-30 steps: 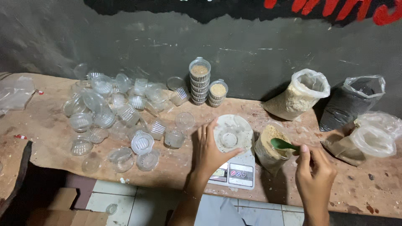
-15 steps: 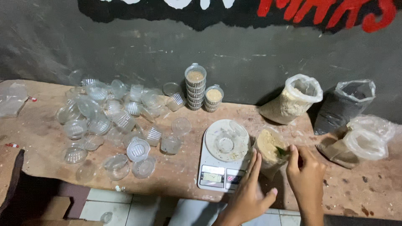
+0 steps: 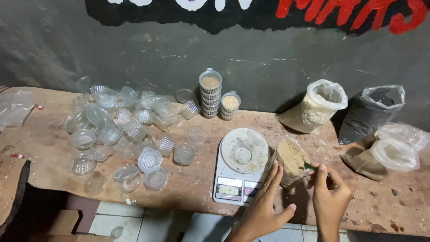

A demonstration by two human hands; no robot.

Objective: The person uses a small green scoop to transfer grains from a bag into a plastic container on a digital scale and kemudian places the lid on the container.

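A white kitchen scale [image 3: 238, 172] stands on the wooden bench [image 3: 188, 188], with an empty clear plastic cup [image 3: 243, 153] on its round platform. Just right of it is an open bag of tan powder [image 3: 290, 161]. My left hand [image 3: 267, 201] rests against the bag's left side, fingers spread. My right hand [image 3: 329, 195] pinches a small green scoop [image 3: 311, 167] whose tip is down in the bag's mouth.
Several empty clear cups and lids [image 3: 121, 130] lie scattered on the left. Two stacks of filled lidded cups [image 3: 210, 92] stand by the wall. A white bag of grain [image 3: 316, 107], a black bag [image 3: 369, 114] and a clear bag [image 3: 394, 152] sit at the right.
My left hand left the cup on the scale and moved right to the powder bag. My right hand stayed at the bag with the green scoop, dipping it lower.
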